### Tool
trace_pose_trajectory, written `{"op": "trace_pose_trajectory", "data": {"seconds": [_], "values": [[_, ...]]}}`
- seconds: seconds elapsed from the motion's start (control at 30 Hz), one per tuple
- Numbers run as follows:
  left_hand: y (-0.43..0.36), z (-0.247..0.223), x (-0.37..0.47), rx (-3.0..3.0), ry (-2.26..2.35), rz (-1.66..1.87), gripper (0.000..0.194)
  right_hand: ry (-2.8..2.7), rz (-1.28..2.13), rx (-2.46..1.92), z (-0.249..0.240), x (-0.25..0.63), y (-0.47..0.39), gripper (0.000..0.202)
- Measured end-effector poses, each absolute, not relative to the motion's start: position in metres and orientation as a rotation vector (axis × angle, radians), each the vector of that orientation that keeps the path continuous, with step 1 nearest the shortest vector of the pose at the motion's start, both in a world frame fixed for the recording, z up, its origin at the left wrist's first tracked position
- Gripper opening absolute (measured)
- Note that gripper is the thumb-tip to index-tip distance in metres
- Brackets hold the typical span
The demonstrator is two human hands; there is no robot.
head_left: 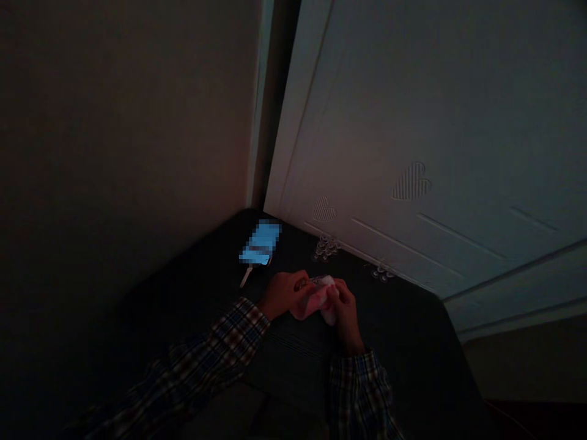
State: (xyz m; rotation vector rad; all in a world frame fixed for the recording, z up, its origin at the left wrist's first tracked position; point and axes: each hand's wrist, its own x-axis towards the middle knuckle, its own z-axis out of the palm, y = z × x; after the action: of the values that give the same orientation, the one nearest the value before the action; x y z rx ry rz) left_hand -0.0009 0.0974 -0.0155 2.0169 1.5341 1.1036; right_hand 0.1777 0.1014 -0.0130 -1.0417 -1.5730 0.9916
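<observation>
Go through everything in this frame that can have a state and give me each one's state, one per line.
left hand: closed on the pink cloth
right hand: closed on the pink cloth
pink cloth: bunched, held between both hands
phone: screen lit, lying flat on the dark surface
clear pieces: loose, in small piles by the white panel

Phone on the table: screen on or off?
On. The phone glows bright blue on the dark table, the brightest thing there. It lies flat, apart from both hands.
</observation>
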Motion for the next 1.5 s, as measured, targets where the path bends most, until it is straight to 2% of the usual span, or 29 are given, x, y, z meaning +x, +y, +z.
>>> {"op": "trace_pose_trajectory", "data": {"seconds": [0.27,0.43,0.8,1.23,1.37,1.5], "values": [[0.0944,-0.012,0.0005,1.998,1.348,1.099,0.022,-1.548,0.775,-1.089,-0.0127,0.1738,0.0986,0.017],[0.0949,-0.0127,0.0023,1.994,1.197,1.121,0.034,-1.39,0.894,-1.106,-0.0158,0.1769,0.1,0.022],[0.0951,-0.0118,0.0008,1.93,1.258,1.096,0.027,-1.461,0.894,-1.123,-0.0101,0.1765,0.0951,0.021],[0.0989,-0.0164,0.003,1.905,1.123,1.15,0.034,-1.452,0.823,-1.135,-0.0126,0.1803,0.0992,0.022],[0.0987,-0.0161,0.003,1.927,1.155,1.117,0.025,-1.424,0.836,-1.151,-0.0131,0.1803,0.0991,0.023],[0.0978,-0.0166,0.0027,1.9,1.202,1.082,0.025,-1.462,0.829,-1.158,-0.0132,0.1792,0.0993,0.021]]}}
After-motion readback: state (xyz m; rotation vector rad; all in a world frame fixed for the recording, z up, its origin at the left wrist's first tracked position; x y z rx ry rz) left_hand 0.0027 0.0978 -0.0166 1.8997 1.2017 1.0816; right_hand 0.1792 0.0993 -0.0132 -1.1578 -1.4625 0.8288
